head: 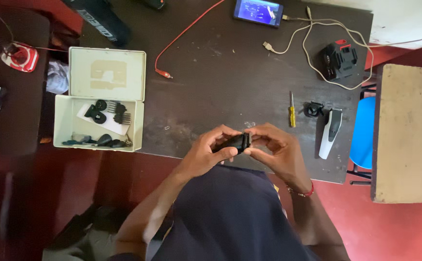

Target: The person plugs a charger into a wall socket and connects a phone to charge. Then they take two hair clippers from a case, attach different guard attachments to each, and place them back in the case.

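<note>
Fingers of left hand (210, 151) and right hand (274, 147) clenched in shared grip on small black part (237, 142), held just above near edge of dark tabletop (220, 72); yellow screwdriver (292, 113), white-and-black trimmer (331, 132) at right, open box (102, 99) at left.

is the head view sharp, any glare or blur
Head view: mostly sharp at the hands, left and right, on a small black part; the phone screen glows bright; the lower left corner is blurred and dim; the table edges bow slightly.
</note>
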